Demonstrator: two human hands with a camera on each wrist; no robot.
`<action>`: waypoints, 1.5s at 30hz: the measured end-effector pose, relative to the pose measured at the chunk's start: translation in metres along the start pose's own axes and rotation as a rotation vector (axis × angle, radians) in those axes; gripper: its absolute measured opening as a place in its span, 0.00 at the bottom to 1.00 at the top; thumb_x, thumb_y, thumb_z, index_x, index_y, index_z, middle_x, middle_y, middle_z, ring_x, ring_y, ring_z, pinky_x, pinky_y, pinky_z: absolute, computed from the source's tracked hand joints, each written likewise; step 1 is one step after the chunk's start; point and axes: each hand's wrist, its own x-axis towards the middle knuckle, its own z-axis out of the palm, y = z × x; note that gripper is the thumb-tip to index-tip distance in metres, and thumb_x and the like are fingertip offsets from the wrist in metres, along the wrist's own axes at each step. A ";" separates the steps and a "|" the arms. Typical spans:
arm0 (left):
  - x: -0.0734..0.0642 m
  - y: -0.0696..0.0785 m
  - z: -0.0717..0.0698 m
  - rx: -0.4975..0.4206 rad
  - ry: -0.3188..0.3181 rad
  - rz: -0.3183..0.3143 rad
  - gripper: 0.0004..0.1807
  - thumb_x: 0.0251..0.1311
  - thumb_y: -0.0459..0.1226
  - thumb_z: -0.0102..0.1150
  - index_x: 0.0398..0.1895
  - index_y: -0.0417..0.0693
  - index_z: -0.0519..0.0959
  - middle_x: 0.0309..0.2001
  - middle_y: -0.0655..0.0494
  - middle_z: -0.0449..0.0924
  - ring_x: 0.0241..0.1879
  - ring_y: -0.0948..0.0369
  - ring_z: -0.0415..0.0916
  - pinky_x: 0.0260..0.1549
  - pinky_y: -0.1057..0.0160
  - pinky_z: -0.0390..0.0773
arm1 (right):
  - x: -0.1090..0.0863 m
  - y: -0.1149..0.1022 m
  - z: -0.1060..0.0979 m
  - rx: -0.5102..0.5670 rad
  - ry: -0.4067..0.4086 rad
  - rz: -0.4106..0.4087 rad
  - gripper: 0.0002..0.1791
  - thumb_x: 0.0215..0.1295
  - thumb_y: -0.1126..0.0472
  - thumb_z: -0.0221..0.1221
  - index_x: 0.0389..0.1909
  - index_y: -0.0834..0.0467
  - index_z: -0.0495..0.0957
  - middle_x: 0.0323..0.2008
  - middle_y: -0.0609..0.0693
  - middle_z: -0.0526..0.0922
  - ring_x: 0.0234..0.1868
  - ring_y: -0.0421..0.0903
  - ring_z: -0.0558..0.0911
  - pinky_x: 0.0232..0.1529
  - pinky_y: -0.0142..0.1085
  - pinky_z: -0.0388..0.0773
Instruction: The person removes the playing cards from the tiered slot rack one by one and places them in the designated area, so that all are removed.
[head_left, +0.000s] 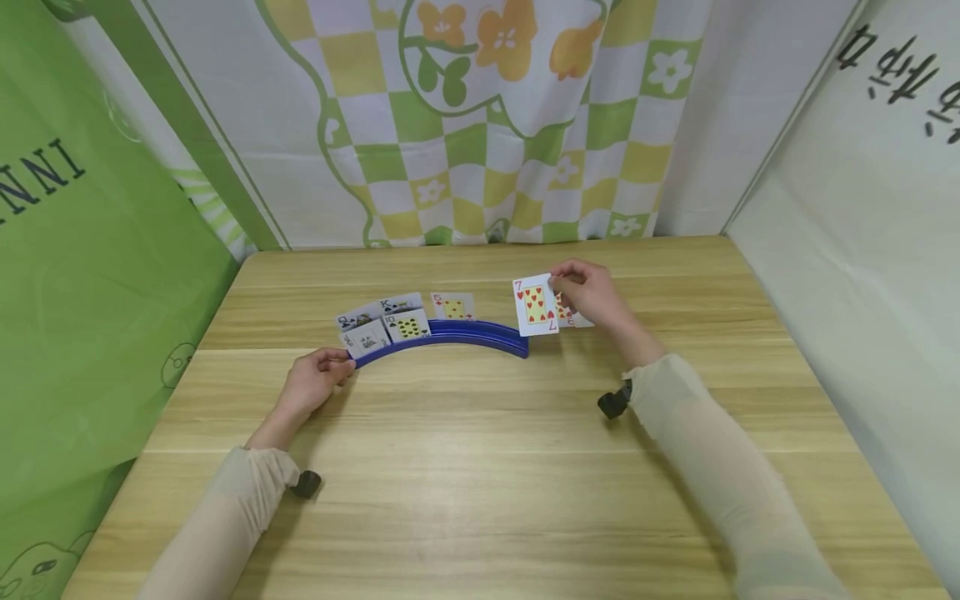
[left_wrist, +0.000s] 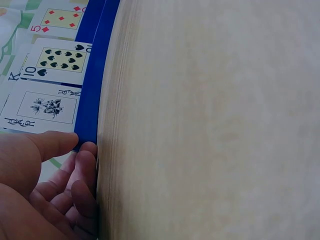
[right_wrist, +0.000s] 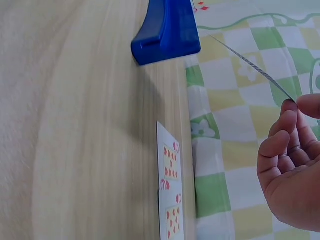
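Beige sleeves over wood-grain bench.
Left hand pinches end of curved blue card holder; right hand pinches seven of hearts near opposite end.

Checkered curtain behind wooden table

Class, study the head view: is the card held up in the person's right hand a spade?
No, the held card in the right hand shows a red 7 and red hearts.
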 end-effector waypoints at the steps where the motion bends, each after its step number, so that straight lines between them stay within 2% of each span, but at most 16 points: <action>1: 0.000 0.000 0.000 0.001 0.000 0.000 0.20 0.68 0.42 0.59 0.57 0.37 0.76 0.38 0.47 0.86 0.29 0.67 0.78 0.25 0.68 0.74 | 0.001 0.000 -0.001 -0.003 0.007 0.001 0.14 0.73 0.58 0.56 0.53 0.60 0.78 0.35 0.46 0.81 0.28 0.42 0.75 0.28 0.30 0.74; 11: -0.001 0.001 0.001 0.010 0.006 -0.009 0.21 0.69 0.42 0.59 0.57 0.38 0.76 0.39 0.46 0.86 0.29 0.67 0.78 0.25 0.69 0.74 | 0.005 0.002 -0.018 0.017 0.053 0.038 0.15 0.74 0.57 0.55 0.54 0.60 0.76 0.34 0.43 0.80 0.31 0.42 0.77 0.33 0.34 0.76; 18: -0.001 0.002 0.001 0.016 0.007 -0.005 0.20 0.69 0.42 0.59 0.57 0.38 0.76 0.39 0.46 0.86 0.29 0.67 0.78 0.24 0.69 0.74 | 0.006 0.005 -0.028 0.072 0.069 0.046 0.14 0.74 0.59 0.55 0.53 0.63 0.76 0.30 0.42 0.78 0.28 0.40 0.75 0.27 0.30 0.71; 25: -0.001 0.002 0.001 0.017 0.008 -0.007 0.20 0.69 0.43 0.59 0.57 0.38 0.77 0.39 0.46 0.86 0.29 0.67 0.78 0.25 0.69 0.74 | 0.007 0.008 -0.042 0.002 0.088 0.054 0.18 0.74 0.58 0.56 0.57 0.64 0.75 0.31 0.41 0.80 0.28 0.37 0.76 0.29 0.29 0.75; 31: 0.000 0.001 0.000 0.010 0.010 0.000 0.20 0.69 0.42 0.59 0.57 0.38 0.77 0.38 0.47 0.86 0.29 0.67 0.78 0.24 0.69 0.74 | 0.010 0.013 -0.052 0.015 0.102 0.067 0.18 0.73 0.58 0.56 0.58 0.65 0.74 0.30 0.38 0.79 0.27 0.36 0.75 0.28 0.27 0.74; 37: 0.000 0.001 0.000 0.020 0.008 -0.001 0.21 0.69 0.43 0.59 0.57 0.38 0.77 0.38 0.46 0.86 0.29 0.67 0.78 0.25 0.68 0.74 | 0.011 0.018 -0.060 -0.012 0.128 0.073 0.17 0.74 0.58 0.55 0.56 0.65 0.75 0.30 0.39 0.79 0.27 0.37 0.76 0.30 0.29 0.76; 45: -0.001 0.001 0.000 0.015 0.004 0.001 0.21 0.69 0.43 0.59 0.58 0.38 0.76 0.40 0.44 0.86 0.29 0.67 0.79 0.25 0.68 0.75 | 0.014 0.029 -0.073 -0.045 0.132 0.081 0.19 0.74 0.56 0.55 0.58 0.64 0.74 0.32 0.39 0.79 0.30 0.39 0.78 0.32 0.28 0.77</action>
